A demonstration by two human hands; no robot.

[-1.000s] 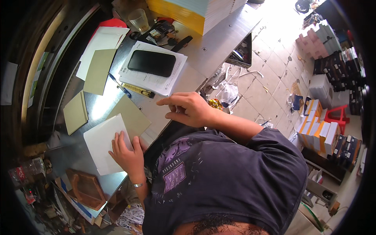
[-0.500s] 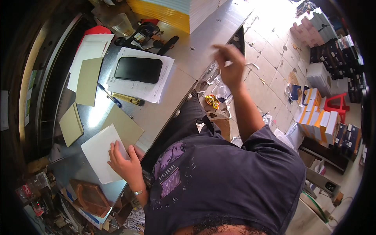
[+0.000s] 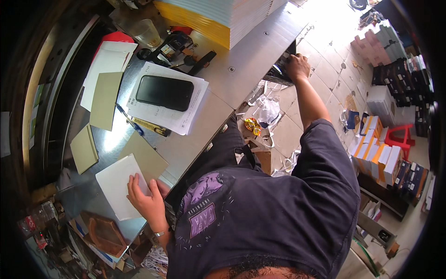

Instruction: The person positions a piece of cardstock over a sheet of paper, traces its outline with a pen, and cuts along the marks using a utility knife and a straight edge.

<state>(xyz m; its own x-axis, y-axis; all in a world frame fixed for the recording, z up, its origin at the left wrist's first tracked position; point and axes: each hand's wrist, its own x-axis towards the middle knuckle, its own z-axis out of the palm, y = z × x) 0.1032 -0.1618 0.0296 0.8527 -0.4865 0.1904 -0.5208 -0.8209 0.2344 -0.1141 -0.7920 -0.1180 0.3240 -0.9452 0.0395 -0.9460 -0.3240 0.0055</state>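
Observation:
My left hand (image 3: pixel 146 199) rests on a white sheet or thin pad (image 3: pixel 118 186) at the table's near left, its fingers stretched out across the surface. Under that pad's far side lies a greenish-grey board (image 3: pixel 145 156). My right hand (image 3: pixel 298 68) has reached out to the far right, beside a dark box-like compartment (image 3: pixel 279 73) below the table edge. Its fingers are bent and closed at the compartment's rim; whatever is in them is hidden.
A black phone (image 3: pixel 165 92) lies on printed papers (image 3: pixel 188 122). Nearby are a yellow-handled cutter (image 3: pixel 151 127), a pen (image 3: pixel 127 117) and more grey boards (image 3: pixel 106 100). A tall paper stack (image 3: pixel 200 23) stands at the back. Scraps and a red stool (image 3: pixel 400 139) are on the floor.
My right hand has moved farther out to the right, from blurred motion to the dark compartment's rim. My left hand stays on the white pad. The view has shifted slightly.

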